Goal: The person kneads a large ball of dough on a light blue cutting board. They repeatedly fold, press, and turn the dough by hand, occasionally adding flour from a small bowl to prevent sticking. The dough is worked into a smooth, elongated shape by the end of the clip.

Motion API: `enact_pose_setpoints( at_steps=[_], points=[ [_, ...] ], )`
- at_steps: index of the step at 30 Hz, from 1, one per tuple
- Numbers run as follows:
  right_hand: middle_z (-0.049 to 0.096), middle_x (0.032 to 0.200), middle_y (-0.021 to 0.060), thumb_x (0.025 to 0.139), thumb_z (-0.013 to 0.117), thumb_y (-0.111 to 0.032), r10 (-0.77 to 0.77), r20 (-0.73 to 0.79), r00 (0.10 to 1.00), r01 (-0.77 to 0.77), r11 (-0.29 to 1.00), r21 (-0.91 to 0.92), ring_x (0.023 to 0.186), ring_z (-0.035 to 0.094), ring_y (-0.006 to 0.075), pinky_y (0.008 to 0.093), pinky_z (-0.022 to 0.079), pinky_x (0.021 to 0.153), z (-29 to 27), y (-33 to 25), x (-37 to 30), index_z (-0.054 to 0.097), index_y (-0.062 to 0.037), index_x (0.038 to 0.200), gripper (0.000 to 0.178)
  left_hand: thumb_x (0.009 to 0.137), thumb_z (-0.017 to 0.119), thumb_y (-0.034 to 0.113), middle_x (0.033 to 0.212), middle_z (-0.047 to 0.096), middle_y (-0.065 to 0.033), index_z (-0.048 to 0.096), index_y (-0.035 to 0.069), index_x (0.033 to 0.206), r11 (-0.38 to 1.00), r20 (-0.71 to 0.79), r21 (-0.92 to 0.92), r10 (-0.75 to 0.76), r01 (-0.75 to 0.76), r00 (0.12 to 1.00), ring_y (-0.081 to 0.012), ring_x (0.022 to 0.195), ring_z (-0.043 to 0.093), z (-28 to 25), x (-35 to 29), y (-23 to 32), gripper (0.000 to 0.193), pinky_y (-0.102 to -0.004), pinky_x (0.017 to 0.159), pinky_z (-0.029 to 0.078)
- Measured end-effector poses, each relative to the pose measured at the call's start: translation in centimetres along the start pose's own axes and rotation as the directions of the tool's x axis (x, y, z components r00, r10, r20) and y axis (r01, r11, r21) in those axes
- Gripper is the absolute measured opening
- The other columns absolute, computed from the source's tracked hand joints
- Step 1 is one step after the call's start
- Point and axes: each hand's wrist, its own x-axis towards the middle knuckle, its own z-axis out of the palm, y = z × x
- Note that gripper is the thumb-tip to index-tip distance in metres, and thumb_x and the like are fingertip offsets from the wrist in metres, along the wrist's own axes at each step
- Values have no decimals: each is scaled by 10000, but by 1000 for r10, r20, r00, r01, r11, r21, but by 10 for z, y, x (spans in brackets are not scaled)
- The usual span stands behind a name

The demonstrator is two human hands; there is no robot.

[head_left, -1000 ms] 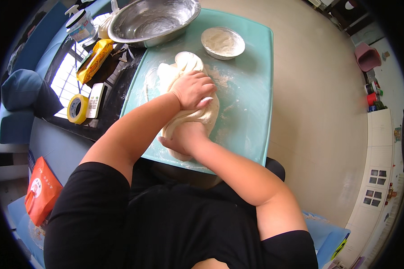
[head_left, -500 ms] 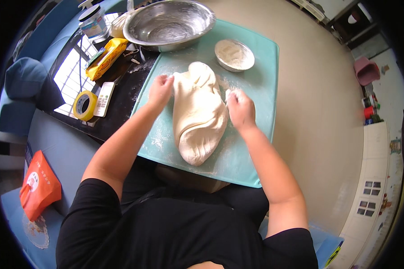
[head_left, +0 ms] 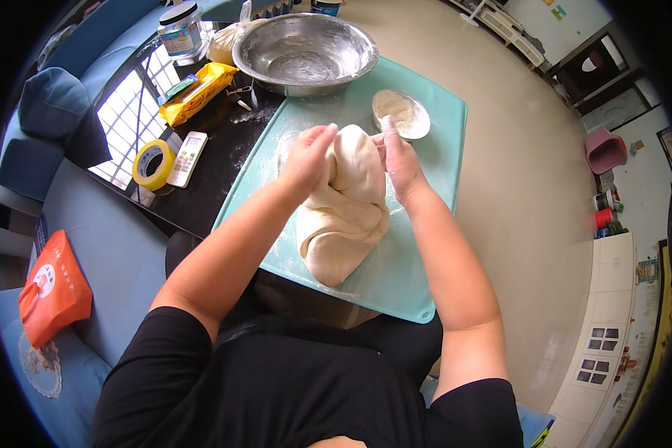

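A large lump of pale dough [head_left: 342,224] lies lengthwise on a turquoise board [head_left: 425,261], with folds across its middle. Its far end is raised into a rounded roll. My left hand [head_left: 310,158] grips that end from the left, its fingers partly hidden behind the dough. On the opposite side my right hand [head_left: 403,166] holds the same end, floury thumb up and fingers tucked behind. Just beyond the right hand is a small bowl of flour [head_left: 418,119]. A wide steel basin [head_left: 306,56], dusted with flour inside, sits at the board's far left corner.
Left of the board, a glossy black table holds yellow tape [head_left: 154,164], a white remote control [head_left: 187,159], a yellow packet [head_left: 198,93] and a lidded jar [head_left: 182,33]. An orange bag [head_left: 56,287] lies on the blue sofa. Pale floor [head_left: 515,224] extends to the right.
Both hands have moved to the dough's far end and now hold it from either side. That end has been lifted and gathered into a roll. The view has shifted slightly.
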Motion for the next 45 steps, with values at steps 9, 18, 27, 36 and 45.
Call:
enact_pose_setpoints(
  at_steps=[9, 18, 27, 36, 45],
  points=[
    [379, 1352, 249, 767, 635, -601, -493, 121, 862, 413, 543, -731, 1274, 369, 393, 438, 290, 1076, 17, 53, -95, 385, 19, 1302, 856, 781, 657, 266, 960, 565, -116, 585, 83, 1033, 548, 275, 619, 519, -562, 809, -286, 915, 546, 12, -95, -24, 320, -386, 850, 425],
    [296, 1438, 186, 608, 759, -551, -542, 306, 782, 585, 470, -661, 1321, 285, 393, 478, 239, 1105, -5, 90, -29, 340, -137, 1379, 970, 688, 691, 171, 1108, 527, -117, 592, 142, 1079, 326, 384, 788, 401, -522, 831, -330, 1057, 487, 6, -50, -29, 405, -419, 939, 388],
    [488, 1278, 156, 698, 744, -504, -268, 160, 950, 308, 721, -621, 1170, 496, 325, 403, 418, 965, -8, 82, 69, 426, -95, 1319, 808, 906, 520, 372, 1055, 579, -131, 604, 135, 1043, 319, 185, 918, 184, -237, 965, -329, 997, 549, 10, 59, -39, 286, -409, 884, 430],
    [550, 1218, 179, 836, 663, -385, -241, -31, 970, 160, 727, -668, 1114, 538, 327, 380, 434, 936, 2, 101, 105, 456, -34, 1255, 584, 931, 398, 503, 1077, 635, -146, 598, 161, 1088, 257, 109, 960, 6, -107, 994, -341, 991, 591, 5, 113, -46, 427, -424, 811, 468],
    [463, 1292, 163, 728, 699, -566, -136, 25, 990, 135, 911, -389, 1194, 464, 338, 433, 381, 993, -13, 35, -2, 423, -81, 1318, 812, 900, 489, 531, 1107, 609, -194, 595, 55, 1116, 649, 400, 725, -123, -231, 908, -354, 1038, 565, 0, 56, 21, 533, -426, 895, 432]
  ],
)
